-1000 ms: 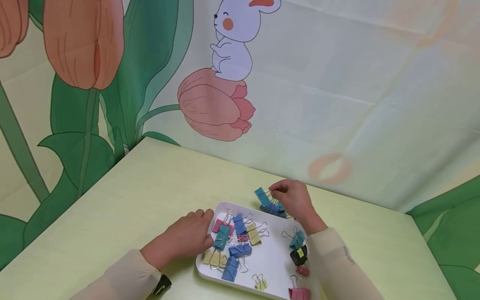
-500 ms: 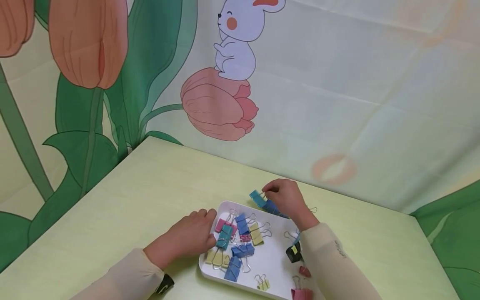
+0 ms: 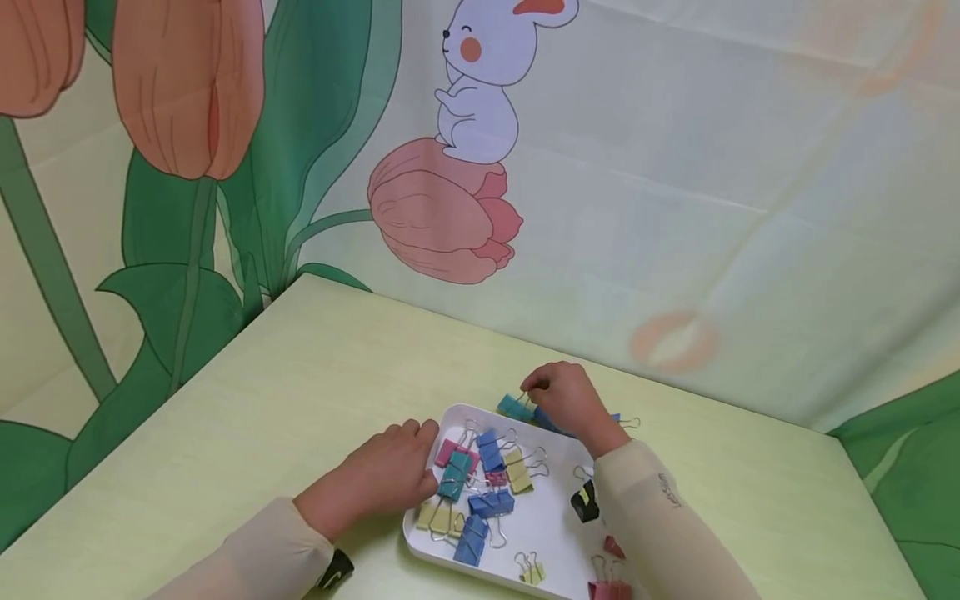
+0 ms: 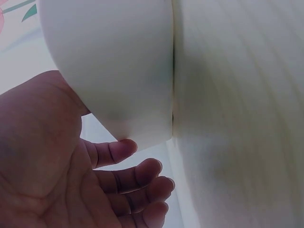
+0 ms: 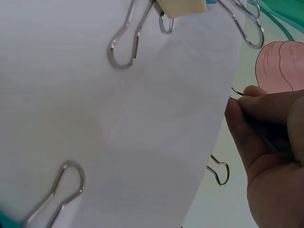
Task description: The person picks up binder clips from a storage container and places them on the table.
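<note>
Teal clip (image 3: 513,408) just dipped lower past the tray's (image 3: 551,521) 12 o'clock edge, right hand (image 3: 570,402) pinching its wire handle, left hand (image 3: 390,471) holding the tray at 10 with loosely bent fingers, so it's probably about settled by the blue clip (image 3: 547,419).

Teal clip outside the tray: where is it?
In the head view, the teal clip is just beyond the tray, held by the right hand, left of a blue clip.
</note>
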Motion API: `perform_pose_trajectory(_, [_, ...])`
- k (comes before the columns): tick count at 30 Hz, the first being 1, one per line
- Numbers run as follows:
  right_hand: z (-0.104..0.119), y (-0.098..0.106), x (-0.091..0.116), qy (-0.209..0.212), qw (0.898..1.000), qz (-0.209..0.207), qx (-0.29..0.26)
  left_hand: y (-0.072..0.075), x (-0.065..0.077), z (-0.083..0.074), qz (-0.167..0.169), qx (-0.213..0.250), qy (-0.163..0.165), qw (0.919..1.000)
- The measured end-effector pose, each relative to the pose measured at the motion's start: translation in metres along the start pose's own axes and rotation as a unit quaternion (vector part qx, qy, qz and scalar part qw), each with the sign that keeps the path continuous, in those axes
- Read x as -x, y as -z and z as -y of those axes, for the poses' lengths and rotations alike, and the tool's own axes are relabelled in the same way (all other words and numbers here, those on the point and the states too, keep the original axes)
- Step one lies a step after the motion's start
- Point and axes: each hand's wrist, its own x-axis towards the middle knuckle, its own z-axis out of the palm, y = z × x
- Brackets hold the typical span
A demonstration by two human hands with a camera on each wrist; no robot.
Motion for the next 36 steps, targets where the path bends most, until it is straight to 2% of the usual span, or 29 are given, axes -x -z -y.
perform_pose_trajectory(12, [-0.006, -0.001, -0.003, -0.009, 1.000, 0.002, -0.003, -0.002, 0.001, -0.001, -0.012, -0.002, -0.007, 0.9999])
perform_pose_trajectory(21, [-0.004, 0.003, 0.000, -0.009, 1.000, -0.003, -0.004, -0.001, 0.000, -0.001, -0.010, -0.007, -0.003, 0.9999])
perform_pose_trajectory(28, [-0.004, 0.012, 0.014, 0.011, 1.000, -0.021, -0.005, 0.001, 0.002, -0.001, -0.016, -0.007, -0.011, 0.9998])
perform_pose_trajectory(36, [-0.005, 0.016, 0.037, -0.016, 0.999, -0.023, -0.040, 0.001, 0.003, -0.002, -0.015, -0.007, -0.010, 0.9998])
